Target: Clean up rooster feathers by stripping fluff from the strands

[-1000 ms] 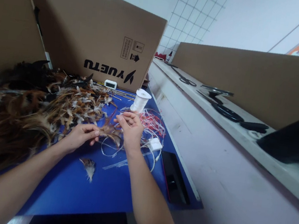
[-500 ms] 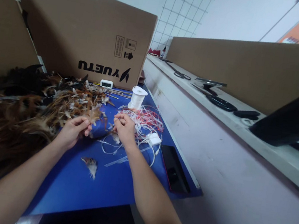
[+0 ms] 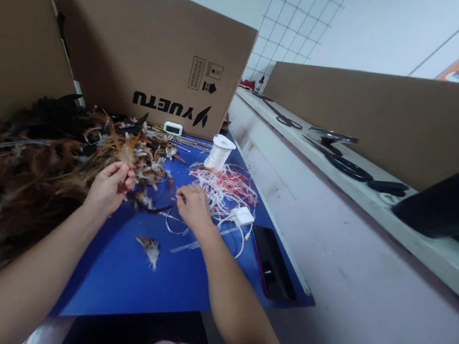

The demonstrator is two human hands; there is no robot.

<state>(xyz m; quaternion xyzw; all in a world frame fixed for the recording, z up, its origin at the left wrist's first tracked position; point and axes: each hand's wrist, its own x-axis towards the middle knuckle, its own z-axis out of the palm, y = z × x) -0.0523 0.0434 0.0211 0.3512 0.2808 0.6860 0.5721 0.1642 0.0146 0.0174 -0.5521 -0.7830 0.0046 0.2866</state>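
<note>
The left hand [image 3: 108, 188] is in a pinch grip: thumb and index finger meet on the base of a brown feather tuft [image 3: 127, 151], with the other fingers curled in. I read the tuft's long axis as running from the fingertips toward the far edge of the tabletop [image 3: 116, 293]; its outline blurs against the feather pile [image 3: 40, 167] behind it, so I cannot fix its tip. The right hand [image 3: 195, 207] is bent at the knuckles with the fingertips drawn down and close together; I cannot tell whether they grip anything. Governing relation: the tuft lies to the left of the right hand and farther toward the far edge, with a gap of tabletop between the two hands. The left hand is the nearer one, being in contact with the tuft. A dark feather [image 3: 160, 209] lies just beside the right hand, on its near-left side. A loose feather [image 3: 148, 251] lies between the hands, toward the near edge, its axis diagonal, brown end toward the far left corner and white down toward the near right corner. Along the right edge I log, from far to near, a white spool [image 3: 219, 152], tangled red and white strands [image 3: 227, 186], a white adapter [image 3: 243, 215] and a black phone [image 3: 274, 262].
</note>
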